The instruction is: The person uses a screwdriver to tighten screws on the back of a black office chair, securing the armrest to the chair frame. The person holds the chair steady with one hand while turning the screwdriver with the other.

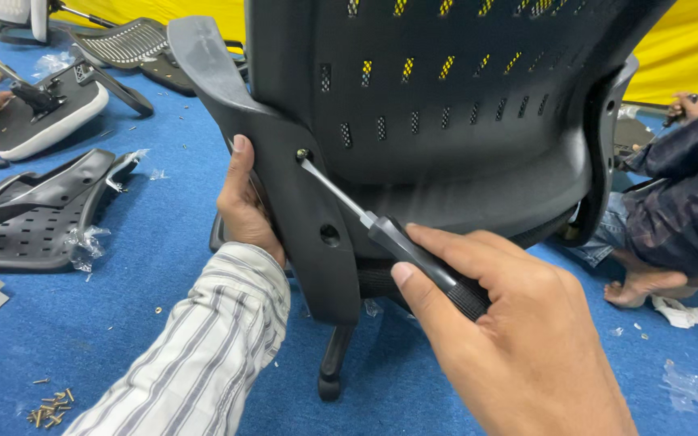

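Head view: a black office chair (462, 121) is seen from behind, upright on blue carpet (163, 274), with its left armrest bracket (300, 210) being fastened. The right hand (519, 339) is closed around the ribbed black handle of a screwdriver (414, 254), whose bright steel shaft is seated in a screw (302, 153) near the top of the bracket. The left hand (244, 206) is clasped round the bracket's outer edge, thumb up, so that the part is steadied. The screw is judged to be in but possibly not yet fully tightened; a second hole (330, 235) lower on the bracket is seen empty, so that fixing appears left to do. The backrest is moulded of matt hard plastic, pierced by rows of slots through which yellow fabric is glimpsed. Loose screws (48, 406) and crumpled clear wrapping (692, 389) are scattered on the carpet, and other chair parts (38, 210) are lying well apart at the left.
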